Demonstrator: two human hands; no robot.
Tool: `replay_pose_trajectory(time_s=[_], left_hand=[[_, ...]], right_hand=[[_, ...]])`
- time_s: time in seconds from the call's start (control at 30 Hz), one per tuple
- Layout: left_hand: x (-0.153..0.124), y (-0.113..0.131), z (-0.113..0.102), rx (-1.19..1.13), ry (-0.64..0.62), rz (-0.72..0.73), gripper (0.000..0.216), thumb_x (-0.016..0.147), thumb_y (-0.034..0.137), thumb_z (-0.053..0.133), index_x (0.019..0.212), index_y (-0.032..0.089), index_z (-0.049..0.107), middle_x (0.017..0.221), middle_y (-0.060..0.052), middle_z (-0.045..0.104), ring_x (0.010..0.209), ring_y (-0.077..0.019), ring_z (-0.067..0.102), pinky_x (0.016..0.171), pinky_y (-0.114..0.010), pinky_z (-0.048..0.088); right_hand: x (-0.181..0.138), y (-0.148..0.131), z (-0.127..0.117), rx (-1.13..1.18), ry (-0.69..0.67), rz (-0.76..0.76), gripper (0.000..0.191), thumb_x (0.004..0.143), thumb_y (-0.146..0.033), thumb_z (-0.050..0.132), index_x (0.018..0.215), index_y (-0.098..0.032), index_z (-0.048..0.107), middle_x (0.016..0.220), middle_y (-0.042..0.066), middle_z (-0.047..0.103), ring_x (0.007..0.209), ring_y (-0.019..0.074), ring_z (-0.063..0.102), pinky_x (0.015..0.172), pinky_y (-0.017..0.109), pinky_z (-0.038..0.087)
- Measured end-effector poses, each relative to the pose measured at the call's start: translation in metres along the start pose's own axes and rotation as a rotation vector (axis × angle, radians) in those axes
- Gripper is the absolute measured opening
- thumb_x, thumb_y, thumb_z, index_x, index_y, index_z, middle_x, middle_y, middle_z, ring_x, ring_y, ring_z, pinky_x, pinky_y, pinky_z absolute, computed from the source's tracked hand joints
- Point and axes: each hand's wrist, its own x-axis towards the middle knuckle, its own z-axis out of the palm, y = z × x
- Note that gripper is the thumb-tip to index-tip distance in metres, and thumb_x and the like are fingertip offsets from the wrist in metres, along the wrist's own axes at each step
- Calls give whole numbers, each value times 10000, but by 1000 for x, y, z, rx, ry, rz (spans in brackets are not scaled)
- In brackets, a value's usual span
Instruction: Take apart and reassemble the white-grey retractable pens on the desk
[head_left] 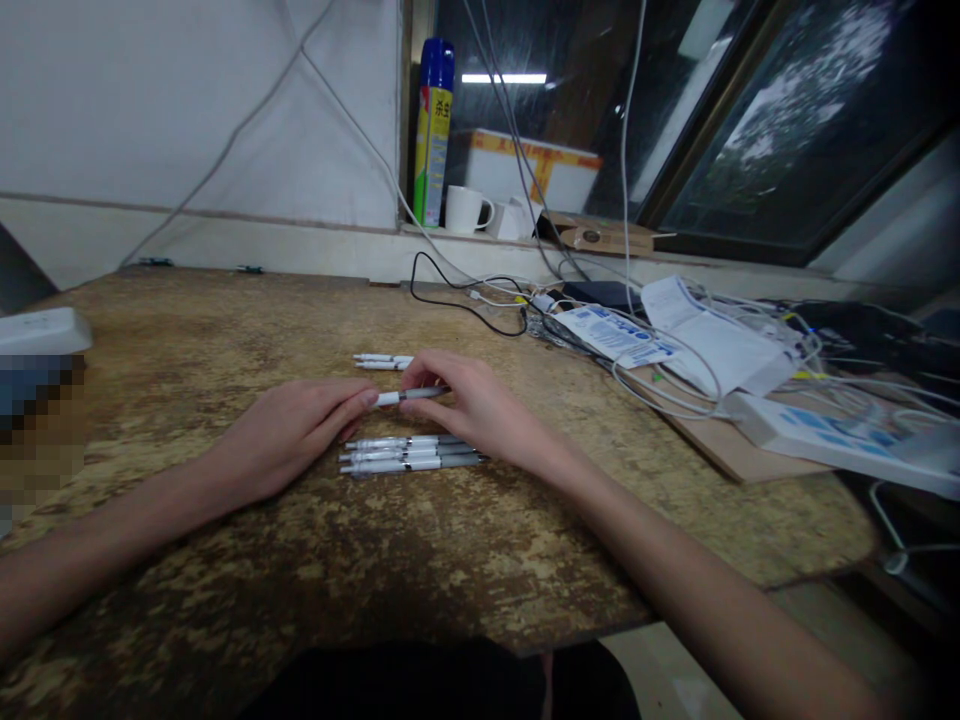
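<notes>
One pen (388, 398) held crosswise between two hands, over a worn wooden table (225, 330).
The person's left hand (289, 430) pinches the white end; the right hand (476, 400) curls thumb and fingers narrowly about the grey end — the long axis running left to right, nearly parallel to the row of pens (401, 462) on the near side. The right hand is closer to that row, partly covering its right ends — a pair of pens (381, 361) lies beyond.
</notes>
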Motion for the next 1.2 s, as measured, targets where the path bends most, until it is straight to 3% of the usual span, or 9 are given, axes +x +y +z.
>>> replay_pose_trajectory(time_s=[0.2,0.6,0.8,0.87,0.97,1.07,1.2], left_hand=[[1,4,-4,-51,-23,6,522,1082,540,320,837,233,663,738,-12,694,699,-216,635,702,-324,444],[3,7,-7,-165,-67,-8,540,1087,523,330,716,223,583,672,19,658,649,-180,611,713,-305,432],[3,9,-10,-223,-60,-30,575,1089,515,324,676,216,590,652,13,669,602,-161,598,669,-284,459],[4,7,-10,-220,-40,-27,548,1088,508,342,730,215,635,696,8,696,639,-166,620,679,-281,469],[5,3,-9,-235,2,16,423,1092,484,380,1092,230,718,897,-5,767,790,-188,683,781,-290,501],[6,0,-8,-251,46,43,413,1088,459,429,1403,268,617,1184,-34,768,1009,-223,703,929,-331,511],[6,0,-9,-225,119,48,414,1072,468,475,1396,265,636,1348,-59,710,1177,-264,659,1043,-388,481]], right_hand=[[0,0,-1,5,36,-27,96,971,-279,691,1002,-203,643,1017,36,719,933,184,657,842,317,489],[1,0,-1,-38,62,-61,101,970,-275,696,944,-212,622,942,14,672,881,173,634,793,302,473],[0,-2,-5,-72,113,-84,70,961,-158,661,942,-214,625,1005,31,658,931,183,629,809,317,479],[1,-2,-7,-37,130,-53,69,942,-179,696,945,-216,638,1004,28,657,905,181,634,813,328,498],[3,-2,-6,76,165,8,67,918,-186,719,970,-211,685,1028,34,678,936,180,658,865,343,529],[6,3,-3,254,225,64,106,924,-161,676,1013,-198,720,1073,52,714,1006,176,679,907,340,543],[9,9,-2,386,300,128,90,906,-183,683,970,-189,747,1040,44,753,970,169,695,894,334,551]])
